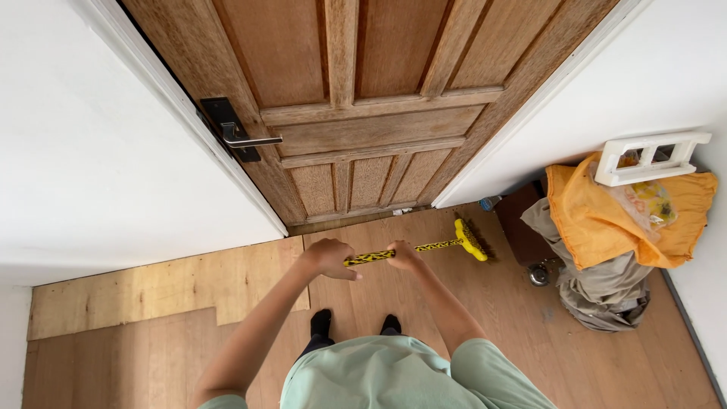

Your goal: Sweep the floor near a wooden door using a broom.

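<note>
I hold a yellow broom with a black-patterned handle [424, 248] in both hands. My left hand [330, 258] grips the near end of the handle. My right hand [404, 256] grips it a little further along. The yellow broom head [471, 240] rests on the wooden floor [485, 310] near the foot of the closed wooden door [363, 113], to the right of my hands. My feet in black socks [354, 324] stand just below my hands.
A metal lever handle [246, 139] sits on the door's left side. At the right wall a pile of orange and grey cloth [613, 242] lies over a dark wheeled object, with a white plastic frame [651, 157] on top. White walls flank the door.
</note>
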